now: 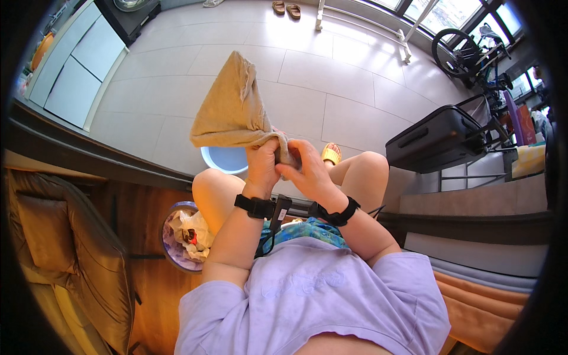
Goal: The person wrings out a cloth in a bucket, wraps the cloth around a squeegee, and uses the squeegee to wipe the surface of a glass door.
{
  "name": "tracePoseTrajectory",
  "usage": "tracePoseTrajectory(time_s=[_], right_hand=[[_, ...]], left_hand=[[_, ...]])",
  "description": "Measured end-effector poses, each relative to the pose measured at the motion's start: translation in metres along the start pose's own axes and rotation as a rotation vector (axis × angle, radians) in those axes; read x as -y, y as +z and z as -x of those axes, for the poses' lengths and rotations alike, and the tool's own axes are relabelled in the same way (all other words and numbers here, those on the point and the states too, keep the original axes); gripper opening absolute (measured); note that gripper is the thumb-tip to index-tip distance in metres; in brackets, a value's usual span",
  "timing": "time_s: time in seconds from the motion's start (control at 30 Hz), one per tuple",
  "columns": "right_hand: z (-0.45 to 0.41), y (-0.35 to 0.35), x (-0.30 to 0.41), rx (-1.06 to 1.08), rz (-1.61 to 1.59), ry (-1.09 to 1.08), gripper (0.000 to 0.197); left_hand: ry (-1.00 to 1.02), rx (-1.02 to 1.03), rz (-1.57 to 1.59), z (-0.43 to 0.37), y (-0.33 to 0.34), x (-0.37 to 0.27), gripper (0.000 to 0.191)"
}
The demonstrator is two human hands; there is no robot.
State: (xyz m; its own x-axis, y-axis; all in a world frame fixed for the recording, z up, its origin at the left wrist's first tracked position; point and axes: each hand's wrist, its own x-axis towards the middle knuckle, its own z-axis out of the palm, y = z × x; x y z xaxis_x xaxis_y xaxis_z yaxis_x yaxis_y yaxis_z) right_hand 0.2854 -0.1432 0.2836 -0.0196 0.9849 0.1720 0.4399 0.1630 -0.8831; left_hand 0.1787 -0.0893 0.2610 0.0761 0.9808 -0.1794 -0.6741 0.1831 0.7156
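A tan cloth (233,104) is in both my hands, in front of my knees. Its broad, folded part fans out to the upper left, while the end between my hands is bunched and twisted. My left hand (262,164) grips the gathered part from the left. On the right, the fingers and thumb of my right hand (313,171) curl around the bunched end. A light-blue basin (227,159) stands on the floor beyond my left knee, partly hidden by the cloth and my leg. Black straps circle both wrists.
A round bin (166,242) holding a plastic bag stands beside my left thigh. A brown upholstered seat (95,262) is at left. A black suitcase (437,137) and bicycle (479,57) are at right. A white rack (364,29) and brown sandals (286,9) are farther off.
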Motion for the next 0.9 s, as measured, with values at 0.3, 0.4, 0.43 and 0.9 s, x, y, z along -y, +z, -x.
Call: tracePoseTrajectory(time_s=[0.3, 0.4, 0.43, 0.9], right_hand=[[-0.023, -0.026, -0.031, 0.055, -0.701, 0.285, 0.017], [-0.025, -0.026, -0.040, 0.036, -0.433, 0.188, 0.013], [-0.024, -0.030, -0.038, -0.075, -0.349, 0.206, 0.014], [0.018, 0.035, -0.026, -0.167, 0.216, -0.315, 0.057]], left_hand=[[0.077, -0.029, 0.035, 0.004, 0.000, -0.005, 0.023], [0.075, -0.044, -0.010, 0.006, -0.001, -0.005, 0.022], [0.088, -0.054, -0.055, 0.004, -0.006, -0.005, 0.019], [-0.009, 0.015, -0.243, 0.007, -0.005, 0.004, 0.010]])
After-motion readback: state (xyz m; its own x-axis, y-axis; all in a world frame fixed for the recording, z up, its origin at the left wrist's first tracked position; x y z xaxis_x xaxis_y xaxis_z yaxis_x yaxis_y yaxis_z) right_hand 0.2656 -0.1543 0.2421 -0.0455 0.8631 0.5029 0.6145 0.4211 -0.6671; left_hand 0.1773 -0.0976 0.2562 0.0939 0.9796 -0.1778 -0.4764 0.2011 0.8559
